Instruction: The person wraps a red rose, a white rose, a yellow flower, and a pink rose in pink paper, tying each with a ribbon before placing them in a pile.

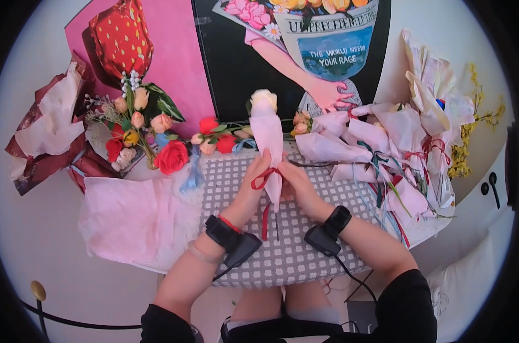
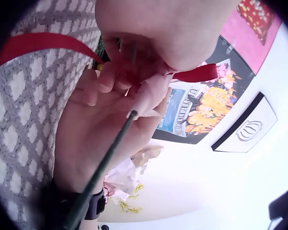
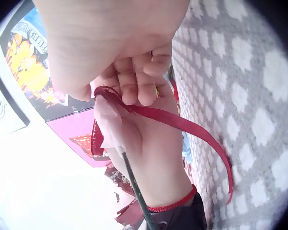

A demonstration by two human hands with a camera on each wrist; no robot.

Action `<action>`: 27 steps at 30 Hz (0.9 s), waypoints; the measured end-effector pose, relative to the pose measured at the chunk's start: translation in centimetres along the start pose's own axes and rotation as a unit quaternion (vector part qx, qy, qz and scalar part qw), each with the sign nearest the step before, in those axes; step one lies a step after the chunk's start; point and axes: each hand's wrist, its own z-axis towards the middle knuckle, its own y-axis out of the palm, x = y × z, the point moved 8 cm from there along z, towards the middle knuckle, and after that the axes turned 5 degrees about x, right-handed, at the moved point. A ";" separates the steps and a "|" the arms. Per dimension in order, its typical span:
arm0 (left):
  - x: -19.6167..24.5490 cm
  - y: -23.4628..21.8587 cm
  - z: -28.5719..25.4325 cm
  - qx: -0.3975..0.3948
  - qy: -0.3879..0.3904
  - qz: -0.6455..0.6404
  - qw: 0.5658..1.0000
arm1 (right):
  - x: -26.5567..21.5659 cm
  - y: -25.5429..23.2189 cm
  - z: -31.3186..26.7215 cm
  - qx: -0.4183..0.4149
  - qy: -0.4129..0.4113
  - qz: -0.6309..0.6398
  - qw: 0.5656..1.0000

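A white rose (image 1: 264, 103) stands upright in a pale pink paper wrap (image 1: 268, 137), its dark green stem (image 2: 103, 167) sticking out below. Red ribbon (image 3: 182, 122) circles the wrap, with a loop at its left side and one tail hanging. My left hand (image 1: 251, 186) grips the wrapped rose from the left, fingers curled behind it and partly hidden. From the other side, my right hand (image 1: 302, 188) has its fingers curled in at the ribbon, thumb against the paper. In the right wrist view, fingertips (image 3: 129, 93) sit right beside the ribbon's crossing.
A grey and white checked cloth (image 1: 236, 263) covers the table. Pink wrapping sheets (image 1: 128, 220) lie at left, near a dark red wrapped bouquet (image 1: 48, 137). Loose roses (image 1: 171, 157) lie along the back. Several pink-wrapped flowers (image 1: 334, 143) and ribbons pile up at right.
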 end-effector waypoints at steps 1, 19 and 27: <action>0.3 0.2 -0.1 -0.014 0.011 0.004 1.000 | -0.9 -0.1 0.0 -0.005 -0.032 -0.025 0.999; -0.6 -0.7 0.4 -0.003 -0.023 -0.093 0.995 | -2.3 -2.3 0.4 -0.116 -0.035 -0.143 0.982; -2.1 -0.4 0.2 0.041 -0.065 -0.026 0.997 | -0.8 -5.2 -0.3 0.058 0.010 0.069 0.996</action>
